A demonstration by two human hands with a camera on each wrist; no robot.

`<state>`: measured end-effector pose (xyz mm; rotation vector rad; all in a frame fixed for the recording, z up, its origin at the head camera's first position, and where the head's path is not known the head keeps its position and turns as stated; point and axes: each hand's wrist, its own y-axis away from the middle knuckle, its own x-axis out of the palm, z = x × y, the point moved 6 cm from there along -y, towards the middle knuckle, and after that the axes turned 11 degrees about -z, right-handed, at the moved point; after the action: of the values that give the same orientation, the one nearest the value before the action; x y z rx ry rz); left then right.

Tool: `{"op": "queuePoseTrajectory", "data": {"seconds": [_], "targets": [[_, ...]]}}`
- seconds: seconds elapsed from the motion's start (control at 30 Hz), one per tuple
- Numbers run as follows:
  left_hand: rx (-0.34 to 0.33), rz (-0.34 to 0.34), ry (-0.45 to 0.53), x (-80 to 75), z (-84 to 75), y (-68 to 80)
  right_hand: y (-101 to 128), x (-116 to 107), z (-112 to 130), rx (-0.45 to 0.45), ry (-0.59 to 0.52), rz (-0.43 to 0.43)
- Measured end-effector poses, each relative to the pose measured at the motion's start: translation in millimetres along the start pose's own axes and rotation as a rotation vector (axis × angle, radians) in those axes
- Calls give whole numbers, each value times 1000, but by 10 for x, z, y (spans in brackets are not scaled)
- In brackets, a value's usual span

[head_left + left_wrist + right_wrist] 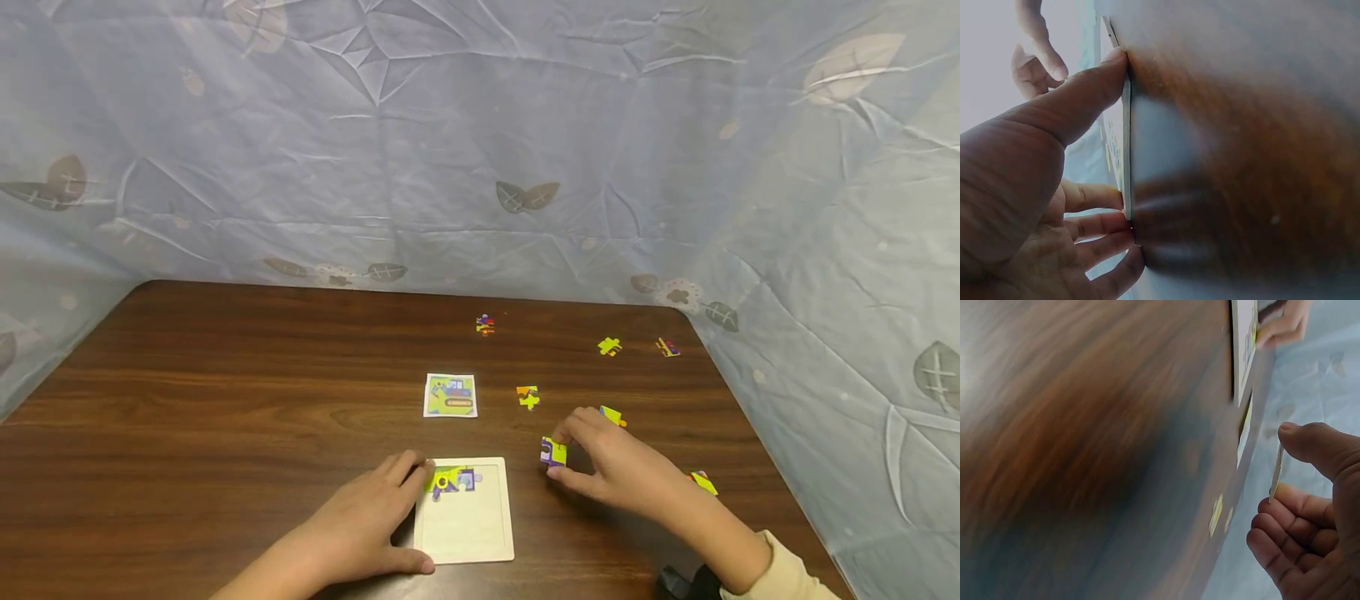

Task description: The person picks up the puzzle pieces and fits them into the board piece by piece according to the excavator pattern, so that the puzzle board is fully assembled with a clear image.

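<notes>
My left hand (367, 517) holds the left side of a pale square puzzle tray (468, 533), thumb at the near corner and fingertips at the far one. In the tray's far left part lie joined jigsaw pieces (459, 479), green and purple. Right of the tray, my right hand (615, 462) pinches a green and purple jigsaw piece (553, 452) between thumb and fingers. The right wrist view shows this piece (1277, 474) edge-on, held above the table. Beyond the tray lies a square picture card (450, 396) with a vehicle on green.
Loose jigsaw pieces lie about the brown table (225, 400): one near the card (528, 397), one at the back (485, 325), others to the right (610, 346), (667, 347). Two more pieces (612, 415), (703, 482) lie beside my right arm. A leaf-patterned curtain (450, 167) surrounds the table.
</notes>
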<state>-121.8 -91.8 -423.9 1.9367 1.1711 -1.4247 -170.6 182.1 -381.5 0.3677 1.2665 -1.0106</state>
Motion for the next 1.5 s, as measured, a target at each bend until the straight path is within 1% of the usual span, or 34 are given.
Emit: {"op": "queuePoseTrajectory", "data": {"seconds": [0.13, 0.33, 0.57, 0.83, 1.2, 1.33, 1.5], "targets": [[11, -11, -7, 0, -6, -7, -51, 95, 110, 11, -20, 47], [25, -28, -21, -21, -10, -17, -122, 232, 266, -10, -12, 62], [18, -13, -10, -15, -8, -9, -186, 358, 416, -33, -30, 93], [8, 2, 5, -12, -1, 1, -221, 523, 512, -67, -10, 138], [13, 1, -3, -13, -3, -3, -264, 558, 612, -132, 53, 139], [20, -6, -6, -17, -3, -6, -279, 554, 635, -140, 64, 142], [23, -10, -2, -19, 0, -2, -301, 561, 651, -146, 51, 153]]}}
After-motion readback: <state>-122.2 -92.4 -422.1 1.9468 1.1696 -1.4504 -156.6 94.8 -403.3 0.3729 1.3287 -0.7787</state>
